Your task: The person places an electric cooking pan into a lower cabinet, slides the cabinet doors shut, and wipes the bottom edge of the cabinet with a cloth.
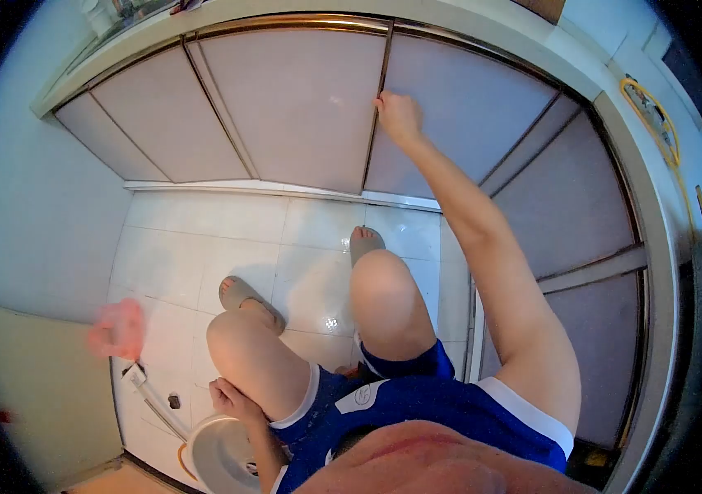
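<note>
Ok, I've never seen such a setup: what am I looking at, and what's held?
There's no robot, just a person's two bare hands, seen from one head-worn camera looking down. The right hand is at the framed edge of a cabinet door; whether it grips is unclear. The left hand rests against the left leg. No loose object shows in either. Grey slippers stand on the tiled floor, with a pink plastic bag and white bucket off to the left.

Light glints off floor tiles (311, 280) and a metal rail (285, 24) as fisheye distortion bows the cabinet doors (293, 103) between blackened corners.
</note>
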### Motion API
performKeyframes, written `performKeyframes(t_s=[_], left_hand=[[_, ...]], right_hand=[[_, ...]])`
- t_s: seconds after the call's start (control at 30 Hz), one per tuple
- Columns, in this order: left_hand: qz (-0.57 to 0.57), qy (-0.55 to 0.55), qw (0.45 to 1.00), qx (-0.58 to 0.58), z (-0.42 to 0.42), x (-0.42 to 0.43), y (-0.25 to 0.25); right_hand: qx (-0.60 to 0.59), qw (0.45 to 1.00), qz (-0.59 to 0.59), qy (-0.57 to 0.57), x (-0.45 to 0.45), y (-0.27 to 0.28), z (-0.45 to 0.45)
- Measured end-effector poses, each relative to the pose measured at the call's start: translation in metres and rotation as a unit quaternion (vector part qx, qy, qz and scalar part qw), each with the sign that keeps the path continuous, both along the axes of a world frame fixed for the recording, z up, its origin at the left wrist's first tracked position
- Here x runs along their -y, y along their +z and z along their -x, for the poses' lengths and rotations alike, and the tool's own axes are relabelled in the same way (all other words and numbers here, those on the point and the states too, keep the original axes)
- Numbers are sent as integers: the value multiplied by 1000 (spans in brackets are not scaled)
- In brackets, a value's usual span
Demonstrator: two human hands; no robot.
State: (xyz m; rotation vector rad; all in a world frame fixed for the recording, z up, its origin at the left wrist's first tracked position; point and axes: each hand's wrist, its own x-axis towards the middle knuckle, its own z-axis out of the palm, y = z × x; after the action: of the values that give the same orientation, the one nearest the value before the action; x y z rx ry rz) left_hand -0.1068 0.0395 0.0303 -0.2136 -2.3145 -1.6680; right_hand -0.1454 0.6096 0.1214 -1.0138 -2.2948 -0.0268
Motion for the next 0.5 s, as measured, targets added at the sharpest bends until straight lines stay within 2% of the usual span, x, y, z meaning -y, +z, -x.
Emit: performKeyframes(t_s=[0.17, 0.37, 0.5], left_hand=[[13, 0, 1000, 6, 0, 1, -1], [-14, -13, 1000, 10, -1, -1, 1], [-38, -15, 999, 31, -1, -1, 1]], right_hand=[[-24, 998, -6, 50, -12, 8, 3], [27, 998, 35, 33, -4, 23, -5], [58, 998, -2, 10, -6, 27, 2]])
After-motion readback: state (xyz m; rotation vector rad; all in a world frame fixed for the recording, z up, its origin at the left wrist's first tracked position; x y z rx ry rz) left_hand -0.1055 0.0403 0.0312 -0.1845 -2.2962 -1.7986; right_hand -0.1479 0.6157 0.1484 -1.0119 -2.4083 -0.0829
